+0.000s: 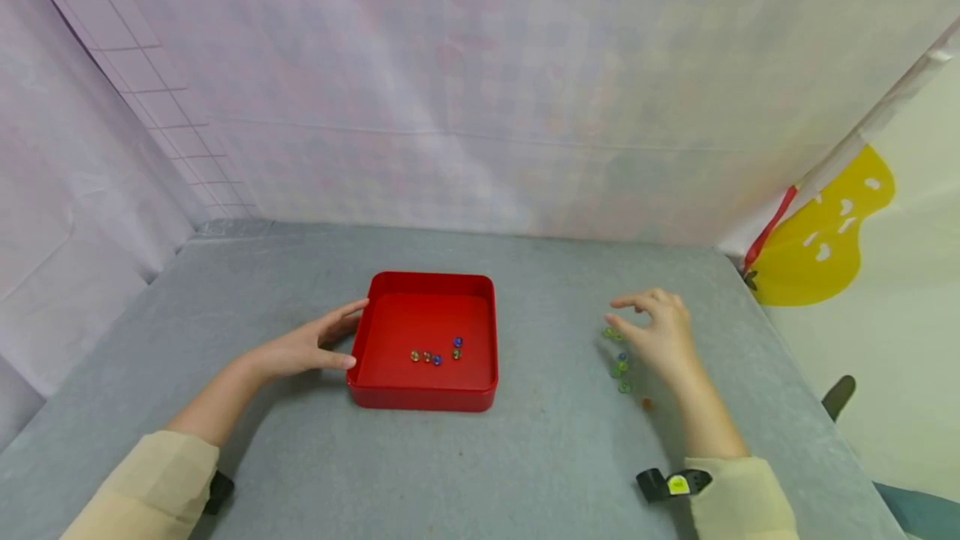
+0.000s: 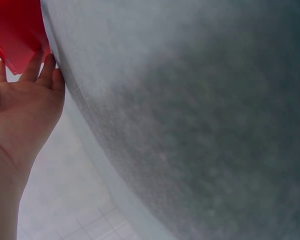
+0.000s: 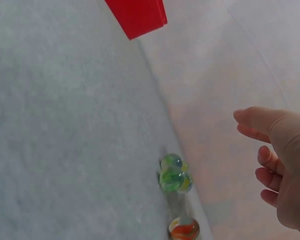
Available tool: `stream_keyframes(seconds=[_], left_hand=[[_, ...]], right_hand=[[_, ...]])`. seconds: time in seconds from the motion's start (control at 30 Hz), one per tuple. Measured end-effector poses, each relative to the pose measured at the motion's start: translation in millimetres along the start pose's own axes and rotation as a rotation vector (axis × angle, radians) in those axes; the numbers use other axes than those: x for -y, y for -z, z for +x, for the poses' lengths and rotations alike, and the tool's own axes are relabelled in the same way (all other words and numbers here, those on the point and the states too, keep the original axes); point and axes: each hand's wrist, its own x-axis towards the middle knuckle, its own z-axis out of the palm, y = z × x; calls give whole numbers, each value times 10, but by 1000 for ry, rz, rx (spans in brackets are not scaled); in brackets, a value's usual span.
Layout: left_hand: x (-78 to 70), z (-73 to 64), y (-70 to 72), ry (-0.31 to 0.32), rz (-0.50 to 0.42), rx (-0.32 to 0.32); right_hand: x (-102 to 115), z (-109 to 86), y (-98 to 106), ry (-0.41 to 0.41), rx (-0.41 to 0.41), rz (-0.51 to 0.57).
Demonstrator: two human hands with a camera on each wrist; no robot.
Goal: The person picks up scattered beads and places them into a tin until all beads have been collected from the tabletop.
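Has the left hand [image 1: 315, 347] at the nine o'clock side of a red tray [image 1: 423, 400], fingers straight and spread, with the thumb and fingertips touching its wall. Looks down on the tray lying flat on a grey tabletop [image 1: 555, 457]. Has inside it, a little to six o'clock of its middle, a short row of two amber marbles [image 1: 416, 356] and a blue marble [image 1: 437, 360]; shows toward four o'clock another blue marble [image 1: 458, 342] with a greenish marble [image 1: 456, 354] just beside it. Holds the right hand [image 1: 662, 333] in the air at three o'clock, well apart from the tray, with thumb and forefinger bent toward each other across a gap. Has green marbles [image 1: 620, 370], too small to count exactly, on the tabletop from nine to eight o'clock of that hand, with a loose blue marble [image 1: 622, 355] among them and an orange marble [image 1: 647, 404] at six o'clock. Wears pale sleeves [image 1: 142, 486]. Faces a whitish curtain [image 1: 465, 107] at twelve o'clock.
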Motion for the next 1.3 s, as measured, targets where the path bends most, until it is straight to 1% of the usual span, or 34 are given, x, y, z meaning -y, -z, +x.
stream_keyframes(seconds=[0.3, 0.57, 0.7, 0.9, 1.1, 1.3], left_hand=[[-5, 1, -7, 5, 7, -6], [18, 9, -1, -5, -1, 1], [15, 7, 1, -1, -3, 3], [-10, 3, -1, 9, -10, 4], [7, 10, 5, 3, -5, 2], [11, 11, 9, -2, 0, 1]], right_hand=[[-93, -40, -7, -27, 34, -15], [-178, -60, -12, -19, 32, -33], [-222, -69, -13, -28, 37, -35], [-284, -82, -14, -53, 64, -30], [-332, -96, -18, -91, 103, -35], [-398, -89, -35, -93, 125, -43]])
